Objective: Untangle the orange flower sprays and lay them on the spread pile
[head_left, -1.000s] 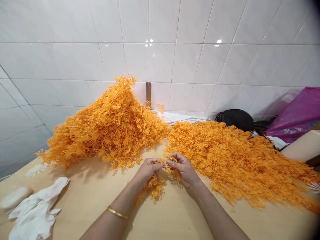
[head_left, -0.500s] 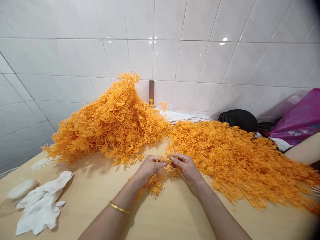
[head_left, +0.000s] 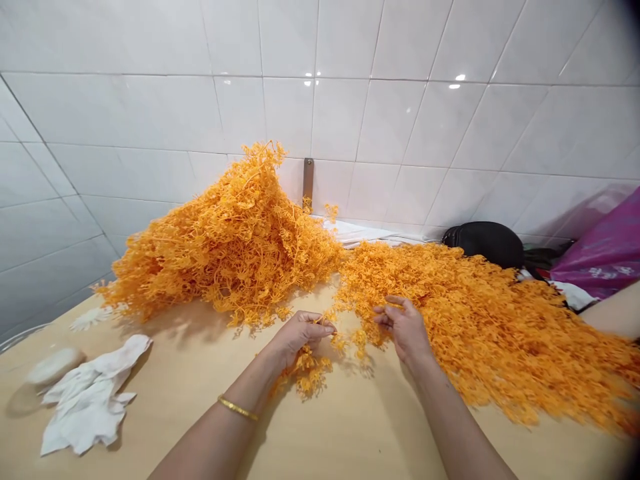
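Pinched in my left hand (head_left: pixel 303 335) is an orange branching sprig (head_left: pixel 311 373), with a gold bangle on that wrist. It looks like a plastic flower stem, and its tufts hang below my fingers. My right hand (head_left: pixel 404 327) is apart from the sprig, fingers loosely spread, at the near-left edge of a wide, flat heap of orange sprigs (head_left: pixel 480 327). Whether its fingertips touch the heap I cannot tell. A small orange tuft (head_left: pixel 359 341) shows between my hands. Behind my left hand rises a tall pile of similar orange sprigs (head_left: pixel 215 247).
A crumpled white cloth (head_left: pixel 93 400) and a pale rounded object (head_left: pixel 55 368) lie at the left on the wooden table (head_left: pixel 200 387). Along the tiled wall are a black case (head_left: pixel 484 241) and a purple bag (head_left: pixel 600 247). Part of another person's arm (head_left: pixel 615 310) shows at the right.
My right hand has let go of the sprig and moved right, its fingers opening. My left hand keeps its pinch. The view has shifted slightly.
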`<state>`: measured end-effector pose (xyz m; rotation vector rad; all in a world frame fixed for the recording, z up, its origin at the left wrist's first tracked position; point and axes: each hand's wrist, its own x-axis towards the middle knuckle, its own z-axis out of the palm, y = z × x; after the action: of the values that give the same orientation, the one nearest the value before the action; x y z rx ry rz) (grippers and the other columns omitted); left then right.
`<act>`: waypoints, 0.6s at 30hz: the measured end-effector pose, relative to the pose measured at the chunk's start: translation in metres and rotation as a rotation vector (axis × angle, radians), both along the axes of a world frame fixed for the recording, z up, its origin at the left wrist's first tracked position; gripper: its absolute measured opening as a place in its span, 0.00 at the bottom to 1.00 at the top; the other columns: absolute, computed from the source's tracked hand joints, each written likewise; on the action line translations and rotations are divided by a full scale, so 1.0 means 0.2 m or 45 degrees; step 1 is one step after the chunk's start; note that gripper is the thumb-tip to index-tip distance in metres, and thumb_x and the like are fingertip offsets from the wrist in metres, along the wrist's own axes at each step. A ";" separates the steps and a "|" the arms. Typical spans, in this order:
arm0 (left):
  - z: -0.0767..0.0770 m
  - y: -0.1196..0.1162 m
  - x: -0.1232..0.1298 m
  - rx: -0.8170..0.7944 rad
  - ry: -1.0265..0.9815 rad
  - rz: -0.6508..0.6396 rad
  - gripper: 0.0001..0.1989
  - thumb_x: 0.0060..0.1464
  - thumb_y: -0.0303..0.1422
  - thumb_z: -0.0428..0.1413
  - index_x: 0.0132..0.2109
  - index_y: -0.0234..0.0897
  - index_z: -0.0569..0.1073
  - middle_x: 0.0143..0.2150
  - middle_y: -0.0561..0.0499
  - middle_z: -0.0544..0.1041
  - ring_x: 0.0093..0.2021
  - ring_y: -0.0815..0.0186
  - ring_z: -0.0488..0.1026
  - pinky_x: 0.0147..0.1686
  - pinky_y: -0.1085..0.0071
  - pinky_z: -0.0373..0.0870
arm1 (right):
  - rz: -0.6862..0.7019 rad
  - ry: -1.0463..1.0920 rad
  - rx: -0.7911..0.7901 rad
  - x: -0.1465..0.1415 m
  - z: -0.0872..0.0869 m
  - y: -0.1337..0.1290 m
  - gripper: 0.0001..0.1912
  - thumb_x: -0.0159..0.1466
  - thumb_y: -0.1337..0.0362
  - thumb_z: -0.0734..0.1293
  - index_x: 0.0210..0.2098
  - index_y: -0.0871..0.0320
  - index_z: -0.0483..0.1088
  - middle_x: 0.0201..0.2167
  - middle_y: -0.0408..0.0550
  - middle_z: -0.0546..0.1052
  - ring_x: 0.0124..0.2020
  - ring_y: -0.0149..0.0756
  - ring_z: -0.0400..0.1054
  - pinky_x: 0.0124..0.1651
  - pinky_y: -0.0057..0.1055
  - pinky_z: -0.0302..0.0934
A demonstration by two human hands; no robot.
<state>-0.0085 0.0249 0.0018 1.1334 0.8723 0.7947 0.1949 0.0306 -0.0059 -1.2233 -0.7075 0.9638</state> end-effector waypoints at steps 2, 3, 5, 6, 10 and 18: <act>0.00 0.00 0.00 -0.017 -0.007 -0.017 0.07 0.36 0.32 0.58 0.23 0.32 0.72 0.12 0.58 0.57 0.15 0.78 0.48 0.17 0.76 0.41 | 0.237 -0.003 -0.031 -0.04 0.01 -0.02 0.17 0.42 0.60 0.70 0.30 0.58 0.65 0.19 0.41 0.70 0.18 0.27 0.62 0.22 0.26 0.56; 0.00 0.00 0.00 -0.024 -0.007 -0.022 0.07 0.36 0.32 0.58 0.23 0.32 0.72 0.12 0.58 0.57 0.15 0.78 0.47 0.17 0.76 0.41 | 0.366 -0.017 -0.028 -0.06 0.01 -0.03 0.16 0.43 0.60 0.70 0.31 0.58 0.66 0.19 0.40 0.70 0.18 0.27 0.62 0.23 0.25 0.55; 0.00 -0.01 0.01 -0.036 -0.005 -0.037 0.08 0.35 0.33 0.59 0.24 0.31 0.72 0.12 0.58 0.56 0.15 0.78 0.46 0.17 0.76 0.40 | 0.569 -0.081 -0.003 -0.11 0.03 -0.06 0.16 0.45 0.59 0.69 0.32 0.59 0.68 0.19 0.40 0.68 0.20 0.26 0.61 0.24 0.24 0.54; 0.00 -0.01 0.01 -0.036 -0.001 -0.044 0.08 0.35 0.33 0.59 0.24 0.31 0.72 0.13 0.58 0.57 0.15 0.78 0.46 0.17 0.76 0.40 | 0.642 -0.126 0.004 -0.13 0.03 -0.07 0.16 0.46 0.58 0.69 0.32 0.59 0.69 0.20 0.40 0.69 0.21 0.26 0.61 0.25 0.24 0.54; 0.00 -0.03 0.03 -0.041 0.000 -0.094 0.08 0.34 0.32 0.59 0.23 0.31 0.72 0.14 0.57 0.59 0.15 0.77 0.50 0.17 0.76 0.43 | 0.930 -0.239 -0.048 -0.18 0.04 -0.10 0.15 0.49 0.56 0.68 0.32 0.60 0.70 0.24 0.43 0.70 0.23 0.28 0.61 0.27 0.25 0.54; 0.01 -0.02 0.05 0.038 0.029 -0.069 0.07 0.35 0.32 0.59 0.22 0.31 0.72 0.14 0.56 0.60 0.15 0.77 0.51 0.17 0.75 0.44 | 0.491 -0.499 0.259 -0.27 0.01 -0.10 0.12 0.52 0.60 0.65 0.17 0.59 0.62 0.15 0.37 0.59 0.20 0.25 0.51 0.24 0.24 0.47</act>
<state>0.0009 0.0202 0.0033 1.1898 0.8475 0.7535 0.1401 0.0109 -0.0040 -1.1256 -1.3562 0.9418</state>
